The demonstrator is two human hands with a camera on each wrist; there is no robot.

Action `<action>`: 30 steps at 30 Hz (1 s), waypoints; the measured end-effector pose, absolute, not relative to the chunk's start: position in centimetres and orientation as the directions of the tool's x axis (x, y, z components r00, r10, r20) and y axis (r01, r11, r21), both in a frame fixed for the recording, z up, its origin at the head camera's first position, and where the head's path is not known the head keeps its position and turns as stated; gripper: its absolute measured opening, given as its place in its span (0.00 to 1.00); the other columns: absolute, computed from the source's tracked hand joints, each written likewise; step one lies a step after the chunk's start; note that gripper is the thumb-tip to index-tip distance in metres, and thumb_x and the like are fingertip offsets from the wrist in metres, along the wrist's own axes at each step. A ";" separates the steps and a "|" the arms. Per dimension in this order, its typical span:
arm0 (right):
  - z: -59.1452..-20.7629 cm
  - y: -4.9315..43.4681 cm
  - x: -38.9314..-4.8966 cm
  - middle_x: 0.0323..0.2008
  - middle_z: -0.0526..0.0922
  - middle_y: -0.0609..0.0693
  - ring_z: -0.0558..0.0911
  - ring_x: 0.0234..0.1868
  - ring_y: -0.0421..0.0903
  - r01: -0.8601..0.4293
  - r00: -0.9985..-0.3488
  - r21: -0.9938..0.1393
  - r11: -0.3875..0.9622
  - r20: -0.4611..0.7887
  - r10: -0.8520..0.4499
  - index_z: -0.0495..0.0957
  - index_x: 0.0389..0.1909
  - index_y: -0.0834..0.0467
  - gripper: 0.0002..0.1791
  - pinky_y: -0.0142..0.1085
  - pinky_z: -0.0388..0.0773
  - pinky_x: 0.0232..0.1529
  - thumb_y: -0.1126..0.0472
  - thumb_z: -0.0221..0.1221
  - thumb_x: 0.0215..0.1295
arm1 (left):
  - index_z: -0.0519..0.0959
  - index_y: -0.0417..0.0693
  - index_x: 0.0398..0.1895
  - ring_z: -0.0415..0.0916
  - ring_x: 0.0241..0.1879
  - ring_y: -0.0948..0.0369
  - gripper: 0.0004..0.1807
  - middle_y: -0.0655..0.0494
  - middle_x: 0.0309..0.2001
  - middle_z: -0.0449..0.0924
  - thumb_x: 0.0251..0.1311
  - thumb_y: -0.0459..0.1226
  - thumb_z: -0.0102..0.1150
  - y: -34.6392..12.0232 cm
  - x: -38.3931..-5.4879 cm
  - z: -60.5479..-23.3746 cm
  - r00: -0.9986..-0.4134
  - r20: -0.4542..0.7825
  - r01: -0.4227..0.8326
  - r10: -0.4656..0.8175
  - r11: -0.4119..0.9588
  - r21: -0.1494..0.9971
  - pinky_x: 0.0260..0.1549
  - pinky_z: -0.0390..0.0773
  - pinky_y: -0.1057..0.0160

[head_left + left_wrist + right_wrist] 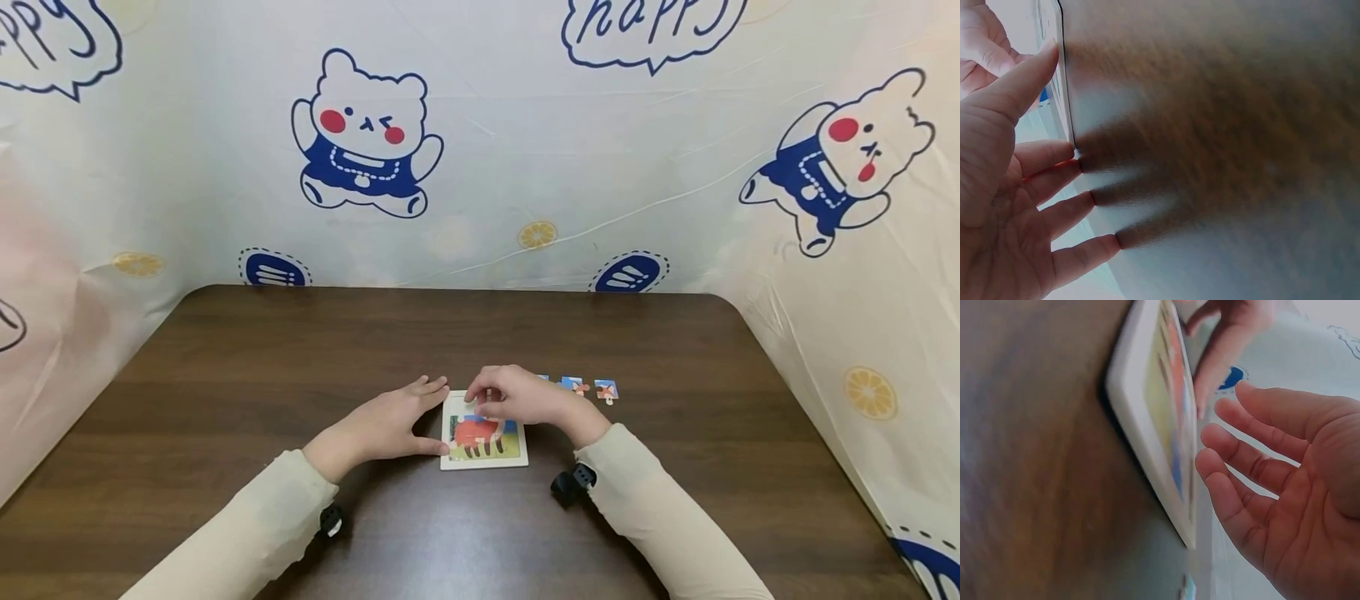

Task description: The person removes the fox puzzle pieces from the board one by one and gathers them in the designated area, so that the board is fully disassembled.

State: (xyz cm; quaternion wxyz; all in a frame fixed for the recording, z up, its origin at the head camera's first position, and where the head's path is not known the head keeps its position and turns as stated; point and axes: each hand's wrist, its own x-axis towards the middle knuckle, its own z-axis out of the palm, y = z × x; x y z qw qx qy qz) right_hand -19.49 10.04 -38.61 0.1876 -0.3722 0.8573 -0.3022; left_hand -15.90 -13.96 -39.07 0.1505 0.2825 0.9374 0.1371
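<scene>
A small square jigsaw puzzle (487, 448) in a white frame lies flat on the table, its picture partly covered by a hand. It shows a red-orange shape with dark stripes over yellow-green ground. My left hand (386, 423) is spread at the frame's left side; in the left wrist view its thumb (1035, 72) touches the frame edge and the other fingertips rest on the tabletop. Over the upper part of the puzzle is my right hand (521, 395), fingers loosely bent. In the right wrist view no piece shows between its fingers (1235, 444).
Loose puzzle pieces lie behind and right of the frame, among them a blue and orange piece (575, 385) and another piece (606, 389); one more is partly hidden by the right hand. The dark wooden table (300, 350) meets a printed curtain (480, 167) at the back.
</scene>
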 end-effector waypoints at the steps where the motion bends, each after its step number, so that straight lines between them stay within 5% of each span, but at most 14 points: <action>1: -38.7 9.8 -19.4 0.38 0.78 0.48 0.75 0.36 0.39 -0.531 -0.648 -0.655 0.537 -0.095 -0.756 0.82 0.50 0.60 0.11 0.28 0.75 0.41 0.63 0.60 0.69 | 0.63 0.42 0.74 0.54 0.76 0.43 0.48 0.47 0.77 0.58 0.56 0.59 0.66 -14.0 -15.9 -39.1 -0.795 -0.205 0.489 0.571 0.803 0.341 0.68 0.66 0.43; 19: -38.9 7.6 -18.7 0.42 0.79 0.51 0.73 0.35 0.38 -0.605 -0.598 -0.584 0.542 -0.117 -0.793 0.83 0.51 0.60 0.12 0.29 0.73 0.41 0.63 0.59 0.70 | 0.65 0.40 0.73 0.55 0.76 0.41 0.48 0.45 0.76 0.60 0.56 0.59 0.66 -14.3 -15.7 -39.3 -0.789 -0.167 0.516 0.591 0.785 0.342 0.68 0.66 0.43; 30: -38.9 7.1 -18.4 0.41 0.78 0.50 0.75 0.40 0.44 -0.580 -0.638 -0.556 0.596 -0.145 -0.756 0.83 0.48 0.59 0.12 0.30 0.72 0.44 0.62 0.64 0.66 | 0.65 0.39 0.72 0.55 0.75 0.41 0.48 0.44 0.75 0.60 0.57 0.58 0.67 -14.3 -15.9 -39.4 -0.784 -0.155 0.525 0.601 0.776 0.350 0.68 0.66 0.43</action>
